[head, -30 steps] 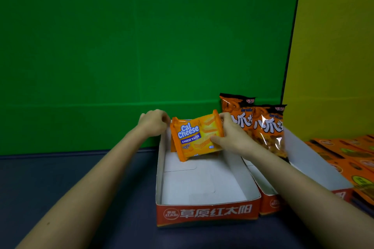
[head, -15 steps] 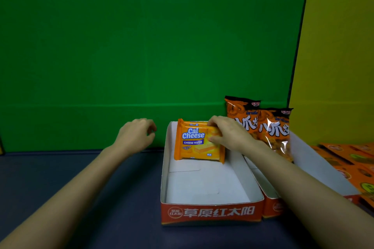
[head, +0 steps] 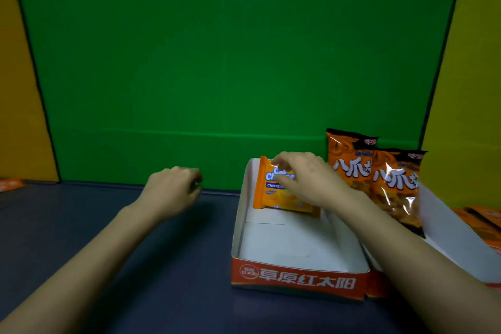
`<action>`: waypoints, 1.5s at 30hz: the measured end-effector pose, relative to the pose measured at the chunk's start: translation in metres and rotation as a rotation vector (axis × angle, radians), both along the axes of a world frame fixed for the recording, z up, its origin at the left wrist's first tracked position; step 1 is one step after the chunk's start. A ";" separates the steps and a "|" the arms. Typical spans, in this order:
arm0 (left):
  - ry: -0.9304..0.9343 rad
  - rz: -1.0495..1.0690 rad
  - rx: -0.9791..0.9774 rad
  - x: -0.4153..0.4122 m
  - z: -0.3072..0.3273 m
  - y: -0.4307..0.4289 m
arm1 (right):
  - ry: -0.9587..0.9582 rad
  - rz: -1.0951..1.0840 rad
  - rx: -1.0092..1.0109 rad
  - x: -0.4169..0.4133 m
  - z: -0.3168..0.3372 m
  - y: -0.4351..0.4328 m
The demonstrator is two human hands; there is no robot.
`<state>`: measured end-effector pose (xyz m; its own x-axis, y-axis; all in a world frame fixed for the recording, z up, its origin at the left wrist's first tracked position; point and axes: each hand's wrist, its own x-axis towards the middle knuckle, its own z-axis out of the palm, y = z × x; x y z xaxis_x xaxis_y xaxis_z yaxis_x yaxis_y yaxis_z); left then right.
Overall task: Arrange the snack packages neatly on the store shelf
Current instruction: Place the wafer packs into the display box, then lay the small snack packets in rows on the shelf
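Observation:
An orange Cal Cheese wafer pack [head: 267, 195] stands upright at the back of an open white cardboard tray [head: 295, 280] with an orange printed front. My right hand [head: 306, 180] lies over the pack's front and top edge, fingers touching it. My left hand [head: 173, 190] hovers over the dark shelf left of the tray, fingers loosely curled, holding nothing. Two orange snack bags [head: 349, 163] [head: 395, 184] stand in a second tray [head: 458, 241] on the right.
A green back wall and yellow side panels enclose the dark blue shelf surface [head: 113, 214]. More orange packets [head: 482, 219] lie flat at the far right, and an orange packet corner [head: 9, 184] shows at the far left.
The wafer pack went from tilted in my right hand to standing upright at the tray's back. My left hand drew away leftward from the tray. The camera view shifted left.

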<state>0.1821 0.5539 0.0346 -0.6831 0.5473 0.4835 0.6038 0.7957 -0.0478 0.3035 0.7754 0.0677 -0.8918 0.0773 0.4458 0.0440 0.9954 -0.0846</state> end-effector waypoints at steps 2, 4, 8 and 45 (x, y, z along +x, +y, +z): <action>0.034 0.035 0.011 0.011 -0.001 -0.017 | 0.006 0.115 0.036 0.001 0.003 -0.024; 0.061 0.072 0.019 0.023 -0.004 -0.039 | -0.001 0.228 0.072 0.003 0.007 -0.049; 0.064 0.187 -0.012 0.042 -0.009 -0.091 | -0.020 0.383 0.081 0.000 0.006 -0.100; 0.067 0.419 0.112 -0.045 -0.053 -0.592 | -0.254 0.496 -0.138 -0.197 -0.060 -0.571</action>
<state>0.1371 -0.0382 -0.0185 -0.7999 0.1711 0.5752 0.2258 0.9739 0.0243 0.1061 0.2046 0.0078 -0.9142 -0.3350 0.2281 -0.3892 0.8828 -0.2630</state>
